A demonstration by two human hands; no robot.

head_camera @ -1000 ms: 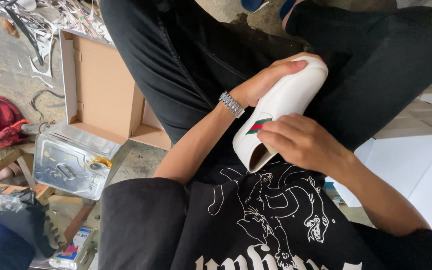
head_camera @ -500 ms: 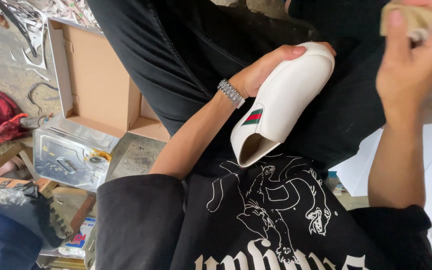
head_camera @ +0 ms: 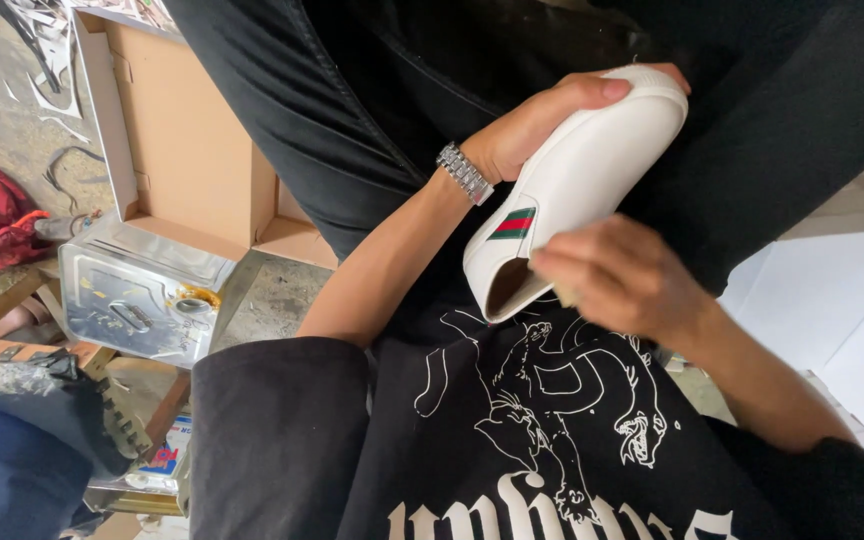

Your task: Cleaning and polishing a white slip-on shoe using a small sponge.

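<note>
Head view shows left hand (head_camera: 532, 125) wrapped around the white slip-on shoe (head_camera: 577, 190) over the lap, right hand (head_camera: 617, 275) fingers curled on a small pad at its side, wiping looks mid-way.

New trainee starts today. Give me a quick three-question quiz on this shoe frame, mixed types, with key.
1. True or false: the left hand grips the white shoe near its toe end.
2. Which lies beside the open cardboard box? A) metal tin can B) glass bottle C) hammer
3. What does the right hand touch?

Key
1. True.
2. A.
3. The shoe, near its opening, by the green and red stripe; something small and tan seems to be under its fingers, too blurred to name.
</note>
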